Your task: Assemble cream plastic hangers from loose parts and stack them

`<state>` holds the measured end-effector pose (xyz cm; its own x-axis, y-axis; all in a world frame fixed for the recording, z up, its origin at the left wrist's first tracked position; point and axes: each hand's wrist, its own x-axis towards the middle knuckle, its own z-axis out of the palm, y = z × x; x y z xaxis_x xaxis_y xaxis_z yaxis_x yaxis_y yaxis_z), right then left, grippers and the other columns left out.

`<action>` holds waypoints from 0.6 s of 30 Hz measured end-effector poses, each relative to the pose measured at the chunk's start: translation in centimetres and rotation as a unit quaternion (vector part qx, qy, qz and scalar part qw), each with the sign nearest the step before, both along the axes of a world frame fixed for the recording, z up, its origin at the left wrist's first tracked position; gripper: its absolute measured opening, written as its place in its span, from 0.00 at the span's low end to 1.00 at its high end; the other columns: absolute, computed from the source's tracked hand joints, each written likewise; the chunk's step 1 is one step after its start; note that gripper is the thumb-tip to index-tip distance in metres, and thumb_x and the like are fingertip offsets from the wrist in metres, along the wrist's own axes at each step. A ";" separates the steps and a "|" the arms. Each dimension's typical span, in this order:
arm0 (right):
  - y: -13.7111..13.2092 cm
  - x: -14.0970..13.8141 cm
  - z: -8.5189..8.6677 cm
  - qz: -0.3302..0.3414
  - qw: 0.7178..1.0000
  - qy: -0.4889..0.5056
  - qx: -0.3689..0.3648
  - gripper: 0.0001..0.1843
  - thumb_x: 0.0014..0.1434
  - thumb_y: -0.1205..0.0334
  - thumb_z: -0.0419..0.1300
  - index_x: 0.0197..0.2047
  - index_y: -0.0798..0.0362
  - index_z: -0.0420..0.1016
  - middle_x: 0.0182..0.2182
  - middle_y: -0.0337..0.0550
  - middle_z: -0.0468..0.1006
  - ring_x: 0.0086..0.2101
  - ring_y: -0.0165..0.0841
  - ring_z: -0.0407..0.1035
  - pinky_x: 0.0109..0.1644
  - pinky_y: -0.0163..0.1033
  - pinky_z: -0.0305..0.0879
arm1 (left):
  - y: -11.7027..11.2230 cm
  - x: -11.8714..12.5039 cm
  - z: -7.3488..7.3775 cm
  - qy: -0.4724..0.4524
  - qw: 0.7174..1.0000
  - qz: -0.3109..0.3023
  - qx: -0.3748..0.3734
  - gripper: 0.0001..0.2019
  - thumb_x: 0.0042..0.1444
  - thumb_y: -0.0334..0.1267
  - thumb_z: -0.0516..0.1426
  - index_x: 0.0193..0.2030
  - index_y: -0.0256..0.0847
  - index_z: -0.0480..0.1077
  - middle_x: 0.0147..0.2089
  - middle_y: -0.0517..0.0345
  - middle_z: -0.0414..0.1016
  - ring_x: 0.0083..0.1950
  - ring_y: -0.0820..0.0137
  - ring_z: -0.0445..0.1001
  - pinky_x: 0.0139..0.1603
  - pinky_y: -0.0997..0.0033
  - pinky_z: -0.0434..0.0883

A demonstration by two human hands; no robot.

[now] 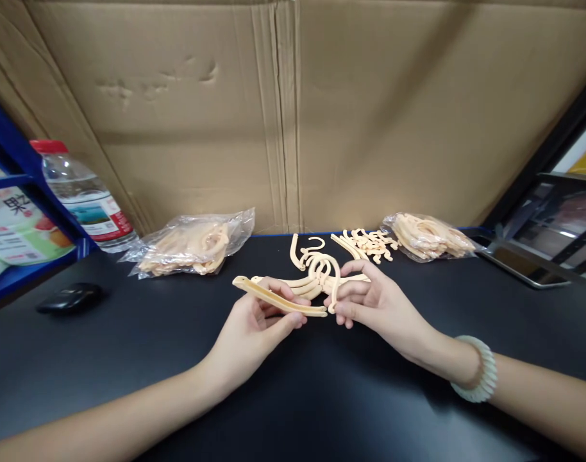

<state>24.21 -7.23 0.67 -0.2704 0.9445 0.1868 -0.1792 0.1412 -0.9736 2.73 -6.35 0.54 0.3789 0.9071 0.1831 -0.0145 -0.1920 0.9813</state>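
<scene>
Head view: the left hand (259, 327), over the middle of the black desk (293, 398), grips a long, slightly curved beige strip (278, 300) between thumb and fingers; the strip is grooved along its length, its wider end pointing toward the desk's left side. The right hand (382, 308) pinches a beige hook (336, 279) near its lower end, fingertips closed on it, curve uppermost. Lower end of hook sits at the narrow tip of the strip; contact between the two cannot be determined. Directly behind the hands, a group of beige pieces (308, 291) lies on the desk, partly hidden by fingers. Farther back, toward the middle of the rear edge: one loose curved piece (294, 249) and, to its right, a heap of small beige parts (374, 244). Along the rear edge, a clear bag (187, 245) of beige parts lies left of centre, a second bag (430, 236) right of centre. Near the rear left corner stands a red-capped bottle (88, 199); a black mouse (72, 298) rests nearer the left edge. A pale ribbed bracelet (485, 372) circles the right wrist. Cardboard (201, 141) rises behind the rear edge.
</scene>
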 end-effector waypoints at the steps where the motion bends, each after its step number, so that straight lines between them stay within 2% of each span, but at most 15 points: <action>1: 0.0 0.0 0.0 0.001 1.000 0.005 -0.006 0.28 0.50 0.62 0.71 0.50 0.48 0.63 0.28 0.36 0.77 0.26 0.31 0.73 0.28 0.35 0.70 | 0.0 0.0 0.0 0.006 1.000 0.001 0.001 0.12 0.51 0.37 0.64 0.37 0.42 0.64 0.38 0.57 0.78 0.40 0.66 0.79 0.45 0.63 0.78; 3: 0.0 0.1 -0.1 0.013 1.000 0.003 -0.012 0.28 0.50 0.62 0.71 0.52 0.50 0.66 0.29 0.38 0.78 0.27 0.31 0.73 0.31 0.37 0.71 | -0.1 0.0 0.1 0.021 1.000 0.002 0.005 0.10 0.51 0.36 0.64 0.36 0.41 0.66 0.38 0.57 0.77 0.40 0.67 0.78 0.45 0.63 0.78; 5: 0.0 0.2 0.0 0.034 0.999 -0.006 -0.010 0.17 0.52 0.61 0.70 0.44 0.53 0.73 0.30 0.41 0.78 0.28 0.31 0.73 0.33 0.37 0.72 | -0.1 0.1 0.3 0.031 0.999 0.001 0.014 0.09 0.50 0.36 0.64 0.34 0.41 0.68 0.37 0.57 0.76 0.40 0.67 0.78 0.45 0.64 0.78; 7: 0.0 0.2 0.0 0.049 0.999 -0.006 0.001 0.09 0.53 0.61 0.70 0.35 0.54 0.75 0.29 0.40 0.77 0.28 0.30 0.73 0.34 0.37 0.72 | -0.1 0.1 0.4 0.032 0.999 0.002 0.024 0.08 0.50 0.36 0.64 0.33 0.40 0.69 0.36 0.57 0.75 0.40 0.67 0.77 0.46 0.64 0.77; 10: 0.0 0.1 -0.1 0.049 0.999 -0.008 0.006 0.08 0.52 0.62 0.70 0.32 0.54 0.76 0.27 0.38 0.74 0.28 0.29 0.71 0.35 0.36 0.71 | -0.1 0.2 0.5 0.026 0.999 0.005 0.035 0.07 0.50 0.36 0.64 0.32 0.40 0.70 0.36 0.57 0.74 0.40 0.67 0.76 0.46 0.64 0.77; 15: -0.2 -0.1 -0.2 0.056 0.998 0.010 -0.029 0.08 0.51 0.62 0.71 0.31 0.54 0.78 0.40 0.43 0.74 0.34 0.29 0.70 0.38 0.36 0.73 | -0.3 0.1 0.4 0.023 0.998 0.002 0.050 0.06 0.51 0.36 0.64 0.32 0.40 0.70 0.36 0.57 0.74 0.39 0.67 0.76 0.44 0.66 0.76; 18: -0.4 -0.2 -0.1 0.077 0.995 0.021 -0.057 0.08 0.51 0.62 0.71 0.33 0.55 0.79 0.41 0.44 0.75 0.34 0.29 0.70 0.40 0.35 0.72 | -0.4 0.0 0.4 0.033 0.998 -0.004 0.058 0.06 0.52 0.36 0.63 0.32 0.40 0.70 0.35 0.57 0.75 0.39 0.67 0.76 0.43 0.66 0.75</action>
<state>24.04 -7.62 0.52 -0.4074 0.9083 0.0949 -0.2310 -0.0020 -0.9729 2.75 -6.79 0.89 0.4006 0.8785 0.2602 0.0478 -0.3037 0.9516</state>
